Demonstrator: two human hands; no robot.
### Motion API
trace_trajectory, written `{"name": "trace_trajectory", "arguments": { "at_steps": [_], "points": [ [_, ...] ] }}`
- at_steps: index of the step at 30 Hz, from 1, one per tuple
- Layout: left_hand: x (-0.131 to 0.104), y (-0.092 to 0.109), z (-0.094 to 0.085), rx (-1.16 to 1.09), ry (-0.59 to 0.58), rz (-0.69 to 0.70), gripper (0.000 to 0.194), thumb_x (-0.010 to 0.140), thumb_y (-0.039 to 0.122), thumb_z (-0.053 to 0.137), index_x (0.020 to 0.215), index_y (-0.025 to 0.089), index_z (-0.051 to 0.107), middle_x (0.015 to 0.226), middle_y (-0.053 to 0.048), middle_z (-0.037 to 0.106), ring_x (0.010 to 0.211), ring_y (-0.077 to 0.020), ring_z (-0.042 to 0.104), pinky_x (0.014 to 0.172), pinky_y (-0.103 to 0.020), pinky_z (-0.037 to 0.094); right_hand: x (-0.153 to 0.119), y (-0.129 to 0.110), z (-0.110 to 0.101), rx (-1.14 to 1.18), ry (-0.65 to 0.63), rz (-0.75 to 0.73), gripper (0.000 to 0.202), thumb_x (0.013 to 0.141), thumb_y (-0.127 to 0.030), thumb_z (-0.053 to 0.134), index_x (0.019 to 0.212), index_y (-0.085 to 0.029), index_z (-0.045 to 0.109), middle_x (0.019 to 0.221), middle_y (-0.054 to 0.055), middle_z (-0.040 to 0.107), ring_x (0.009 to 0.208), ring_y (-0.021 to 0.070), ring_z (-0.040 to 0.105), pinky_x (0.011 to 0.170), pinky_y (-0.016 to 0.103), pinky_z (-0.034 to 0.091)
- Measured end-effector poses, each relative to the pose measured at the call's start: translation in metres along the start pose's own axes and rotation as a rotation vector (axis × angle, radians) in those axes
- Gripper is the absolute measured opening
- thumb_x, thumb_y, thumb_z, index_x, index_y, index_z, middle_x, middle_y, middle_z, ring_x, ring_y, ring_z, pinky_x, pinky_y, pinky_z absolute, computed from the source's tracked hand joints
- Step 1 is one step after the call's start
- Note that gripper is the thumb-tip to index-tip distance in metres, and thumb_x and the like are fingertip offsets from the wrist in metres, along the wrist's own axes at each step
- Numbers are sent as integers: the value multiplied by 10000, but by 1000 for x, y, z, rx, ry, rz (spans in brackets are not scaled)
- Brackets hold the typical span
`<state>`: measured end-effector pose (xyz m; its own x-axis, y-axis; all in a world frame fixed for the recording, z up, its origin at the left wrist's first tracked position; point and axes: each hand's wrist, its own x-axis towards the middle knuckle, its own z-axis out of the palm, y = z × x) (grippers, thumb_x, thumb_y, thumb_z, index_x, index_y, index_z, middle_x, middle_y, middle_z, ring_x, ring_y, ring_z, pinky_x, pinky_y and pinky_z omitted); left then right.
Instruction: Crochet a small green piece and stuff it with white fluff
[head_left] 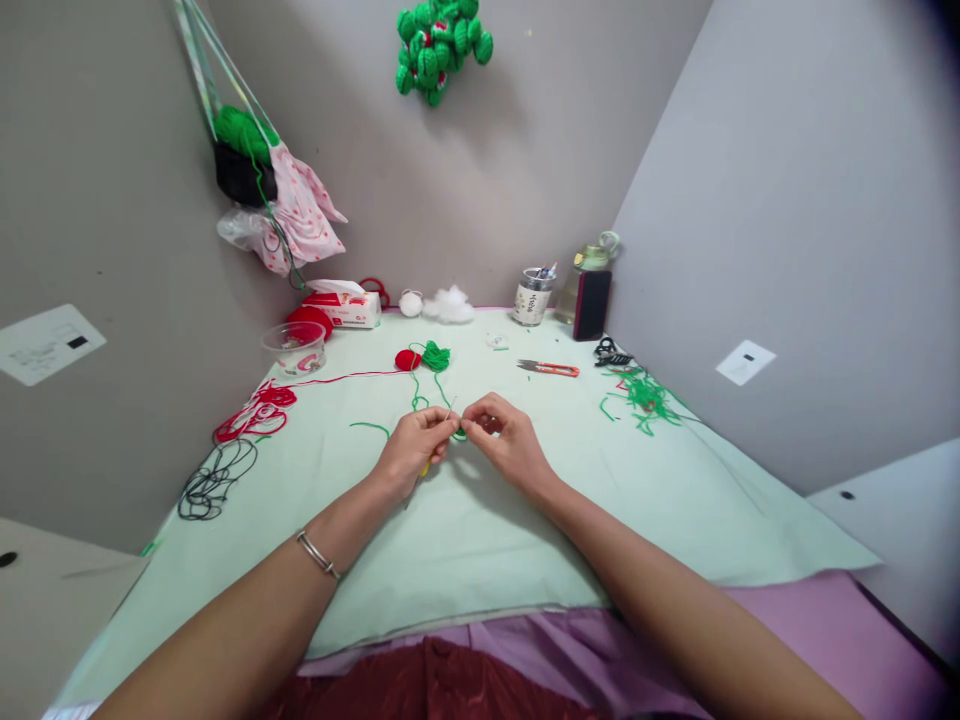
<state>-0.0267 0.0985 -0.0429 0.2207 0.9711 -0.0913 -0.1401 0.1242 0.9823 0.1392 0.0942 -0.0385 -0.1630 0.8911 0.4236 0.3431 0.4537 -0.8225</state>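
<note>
My left hand is closed around a crochet hook with a yellow grip; its thin metal tip rises above the fingers. My right hand pinches a small piece of green yarn work, mostly hidden by the fingers. Both hands' fingertips meet over the middle of the table. Green strands lead from the hands up to a small green yarn bundle, which lies beside a red yarn ball. A loose green strand lies left of my left hand.
Orange thread snips lie beyond my right hand. Green yarn scraps and black scissors are at right. Red yarn, dark cord and a clear tub sit left. Tissues, stuffing, a pen can and a phone stand behind.
</note>
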Motion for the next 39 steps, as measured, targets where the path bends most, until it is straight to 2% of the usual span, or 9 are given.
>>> {"name": "trace_trajectory", "arguments": {
  "at_steps": [4,11,19,25,28,33,39],
  "points": [
    [0,-2,0,86,39,56,271,734,410,798,779,172,675,493,74,465,435,-82,388,440,-216,279,2,3,0,27,-21,91,129,850,-303,608,782,-203,652,810,19,641,691,151,568,661,299,468],
    [-5,2,2,159,82,154,215,757,394,777,791,195,703,487,79,454,457,-101,378,458,-236,294,5,4,-3,71,-116,215,190,852,-352,598,790,-187,668,601,-37,578,561,134,518,576,276,402],
    [-6,2,3,205,165,213,138,738,320,792,720,202,722,507,64,497,458,-107,385,466,-254,286,4,2,-3,69,-121,243,159,837,-313,624,783,-190,709,566,-46,558,575,137,496,602,280,384],
    [-6,0,4,208,194,258,124,734,262,797,684,195,706,655,36,600,488,-96,452,505,-256,352,5,0,-6,122,-160,268,177,820,-306,618,785,-175,733,567,-35,586,562,134,519,573,271,395],
    [-5,-2,3,184,182,247,127,758,281,791,745,197,697,719,30,630,508,-101,507,514,-253,398,6,-1,-7,142,-174,267,187,809,-314,635,811,-168,752,599,-21,626,571,134,538,577,269,420],
    [-1,-5,0,98,99,153,201,791,350,795,813,187,680,610,36,622,546,-141,600,578,-258,482,5,1,-2,110,-130,222,144,792,-302,691,833,-179,753,769,37,736,621,144,573,598,283,463],
    [4,-6,-1,-95,-21,5,275,793,376,831,768,142,689,701,-18,672,681,-142,656,762,-294,584,-1,5,1,-12,-30,113,68,812,-228,675,831,-216,740,887,31,719,682,146,586,675,305,479]
  ]
}}
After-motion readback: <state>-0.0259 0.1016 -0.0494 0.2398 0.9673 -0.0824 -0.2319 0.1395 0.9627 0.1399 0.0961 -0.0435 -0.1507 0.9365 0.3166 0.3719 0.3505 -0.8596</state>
